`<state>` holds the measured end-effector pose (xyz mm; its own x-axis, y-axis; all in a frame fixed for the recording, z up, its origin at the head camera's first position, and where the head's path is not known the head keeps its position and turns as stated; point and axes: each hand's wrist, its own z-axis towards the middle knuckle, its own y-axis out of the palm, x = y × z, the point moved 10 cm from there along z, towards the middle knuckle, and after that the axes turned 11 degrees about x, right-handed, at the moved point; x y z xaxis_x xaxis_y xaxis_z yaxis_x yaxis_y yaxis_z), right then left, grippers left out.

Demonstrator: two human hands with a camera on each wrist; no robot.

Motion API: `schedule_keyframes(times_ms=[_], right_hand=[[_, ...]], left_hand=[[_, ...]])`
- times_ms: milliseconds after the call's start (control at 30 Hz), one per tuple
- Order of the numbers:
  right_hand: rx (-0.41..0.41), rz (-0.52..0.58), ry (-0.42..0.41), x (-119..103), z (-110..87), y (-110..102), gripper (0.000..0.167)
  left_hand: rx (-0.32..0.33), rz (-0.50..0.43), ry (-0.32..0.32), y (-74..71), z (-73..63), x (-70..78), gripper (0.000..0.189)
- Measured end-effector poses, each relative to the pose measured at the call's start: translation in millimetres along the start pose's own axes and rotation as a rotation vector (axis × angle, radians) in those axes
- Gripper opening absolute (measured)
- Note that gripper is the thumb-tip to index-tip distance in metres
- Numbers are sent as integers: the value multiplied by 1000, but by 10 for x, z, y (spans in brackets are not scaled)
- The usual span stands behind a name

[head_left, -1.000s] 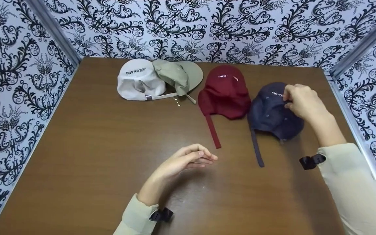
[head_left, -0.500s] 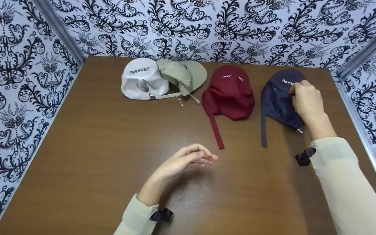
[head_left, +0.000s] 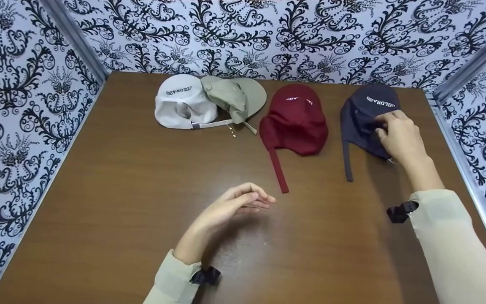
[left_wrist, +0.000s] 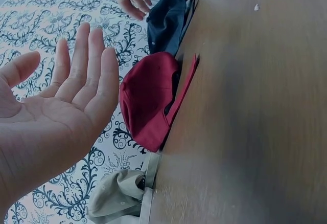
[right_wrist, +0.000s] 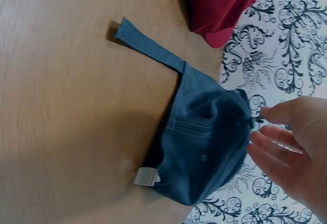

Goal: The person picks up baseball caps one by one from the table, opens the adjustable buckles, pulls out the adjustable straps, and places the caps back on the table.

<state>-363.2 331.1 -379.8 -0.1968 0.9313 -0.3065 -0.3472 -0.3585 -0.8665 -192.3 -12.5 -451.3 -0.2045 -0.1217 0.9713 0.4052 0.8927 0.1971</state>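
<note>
In the head view a navy cap [head_left: 369, 118] with white COLORADO lettering lies at the right rear of the table, its loose strap toward the front. My right hand [head_left: 403, 135] is right at its crown. The right wrist view shows the thumb and fingers of that hand [right_wrist: 294, 150] parted, fingertips close to the top of the cap [right_wrist: 204, 137]. Left of the navy cap is a dark red cap [head_left: 295, 120], strap hanging forward. My left hand [head_left: 230, 204] hovers over the front middle of the table, palm inward and fingers loosely extended, holding nothing.
A white cap [head_left: 184, 105] and an olive cap [head_left: 226, 95] lie against each other at the rear left, the olive brim pointing right. Patterned walls [head_left: 234, 38] with metal corner posts border the brown table [head_left: 120, 202] at the back and sides.
The navy cap has moved toward the back wall and turned, with my right hand moving along. The right fingers have since loosened from it. My left hand stays nearly still.
</note>
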Motion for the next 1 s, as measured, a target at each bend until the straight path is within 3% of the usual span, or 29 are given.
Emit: schedule_keyframes(times_ms=[300,567,767,1000], right_hand=[[-8,54,11,-111,-67,-165,26],[-28,80,10,-215,-150,-176,25],[-30,95,-18,-347,-196,-157,24],[-30,96,-52,-530,-286,-149,22]], left_hand=[[45,64,16,-165,34,146,25],[127,226,85,-381,165,360,26],[231,311,131,-606,274,561,23],[376,332,211,-859,377,744,18]])
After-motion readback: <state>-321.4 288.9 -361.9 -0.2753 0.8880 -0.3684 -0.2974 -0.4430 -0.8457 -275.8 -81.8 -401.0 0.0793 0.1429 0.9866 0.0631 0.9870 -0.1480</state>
